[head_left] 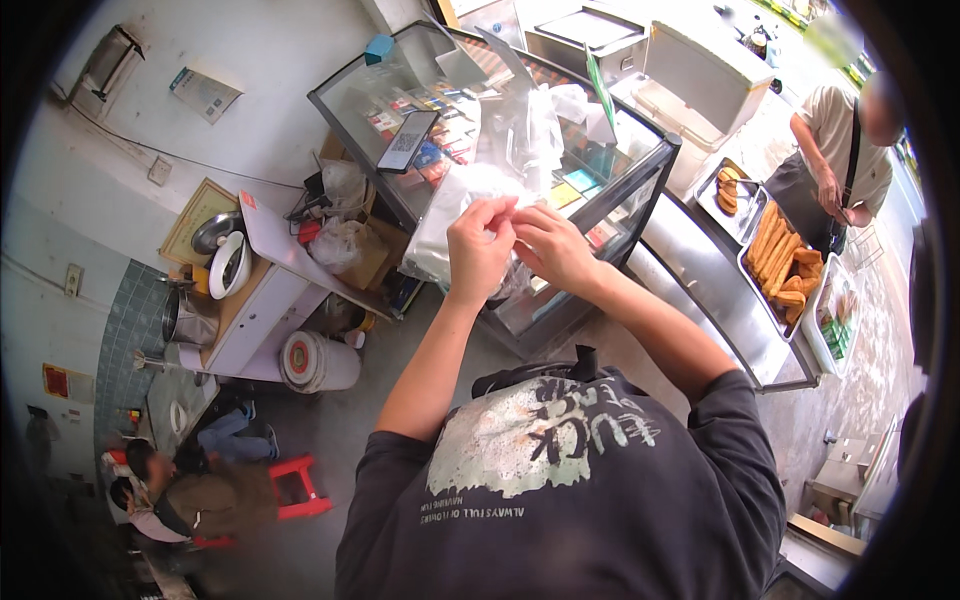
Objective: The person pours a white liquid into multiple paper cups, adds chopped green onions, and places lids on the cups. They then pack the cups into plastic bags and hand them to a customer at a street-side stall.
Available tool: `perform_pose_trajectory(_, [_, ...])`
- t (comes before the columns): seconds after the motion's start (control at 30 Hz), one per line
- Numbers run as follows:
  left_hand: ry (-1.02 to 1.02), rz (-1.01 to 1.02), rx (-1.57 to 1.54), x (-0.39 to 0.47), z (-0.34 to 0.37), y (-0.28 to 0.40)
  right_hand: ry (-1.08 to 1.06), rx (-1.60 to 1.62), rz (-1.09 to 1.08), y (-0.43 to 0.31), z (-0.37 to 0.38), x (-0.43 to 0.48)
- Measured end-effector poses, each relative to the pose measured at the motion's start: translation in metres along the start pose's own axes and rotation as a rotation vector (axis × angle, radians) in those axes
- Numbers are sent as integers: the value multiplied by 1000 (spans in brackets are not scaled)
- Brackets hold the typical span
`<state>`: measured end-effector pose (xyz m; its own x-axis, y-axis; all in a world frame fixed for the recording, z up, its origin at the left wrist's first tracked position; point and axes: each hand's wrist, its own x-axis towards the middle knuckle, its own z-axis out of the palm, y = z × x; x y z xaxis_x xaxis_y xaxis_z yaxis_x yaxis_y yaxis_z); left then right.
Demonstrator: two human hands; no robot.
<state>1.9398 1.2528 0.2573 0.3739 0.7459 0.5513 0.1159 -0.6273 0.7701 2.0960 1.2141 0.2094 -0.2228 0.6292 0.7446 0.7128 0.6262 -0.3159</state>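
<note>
Both hands are raised close together over a stack of white plastic bags (433, 238) at the corner of a glass display case (664, 161). The fingers of my left hand (482, 240) are pinched at the tips, beside those of my right hand (551, 244), which are bent and also close at the tips. Thin translucent plastic seems to lie between and under the fingertips, but glare hides its edges, and I cannot tell which hand grips it. Clear plastic bags (529, 139) lie beyond the hands. A board with a printed code (407, 142) rests on the glass to their left.
On the right, a metal tray of fried dough sticks (776, 251), a smaller tray (724, 214) and a white plastic basket (814, 330) line the counter; a person (832, 165) stands behind. At left are a lidded bucket (319, 360), a red stool (300, 487) and seated people (202, 487).
</note>
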Motion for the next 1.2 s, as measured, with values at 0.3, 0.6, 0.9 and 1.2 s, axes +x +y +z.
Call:
perform_pose_trajectory(0.3, [54,454,318,-28,5,9,-295,-188,-76,29,55,53])
perform_pose_trajectory(0.6, [186,252,550,-77,-51,-44,-394,-363,60,-16,41,73])
perform_pose_trajectory(0.9, [17,111,746,-72,-63,-51,-230,-226,116,-2,14,57])
perform_pose_trajectory(1.2, [26,73,791,-69,-70,-60,380,796,729,-6,-117,63])
